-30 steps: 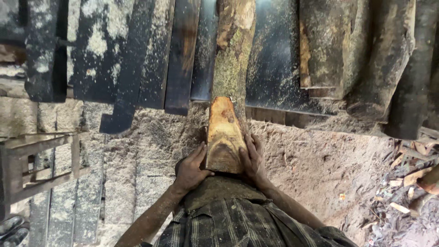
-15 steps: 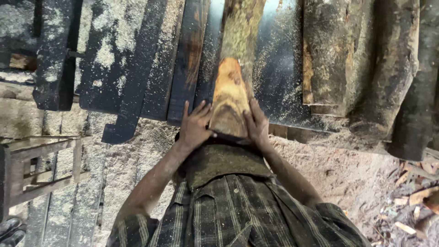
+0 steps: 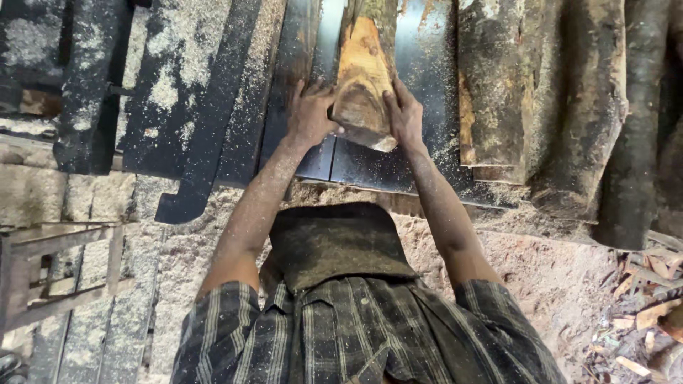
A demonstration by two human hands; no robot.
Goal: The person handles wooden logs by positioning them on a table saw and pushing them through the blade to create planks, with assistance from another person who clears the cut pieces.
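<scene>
Fingers [image 3: 311, 96] of the left hand [image 3: 307, 117] spread flat against the left flank of the log [image 3: 361, 78], thumb near its cut end. Fingers of the right hand [image 3: 404, 114] pressed likewise on the right flank, clamping the log between both palms. Log end pale orange, freshly cut, bark on the sides, lying lengthwise on the dark metal surface [image 3: 434, 64], near its front edge. Dusted with sawdust all over. To the right, touching side by side, rough bark slabs [image 3: 512, 92]. At the left edge, dark planks [image 3: 206, 107]. Below, sandy floor [image 3: 555, 277].
</scene>
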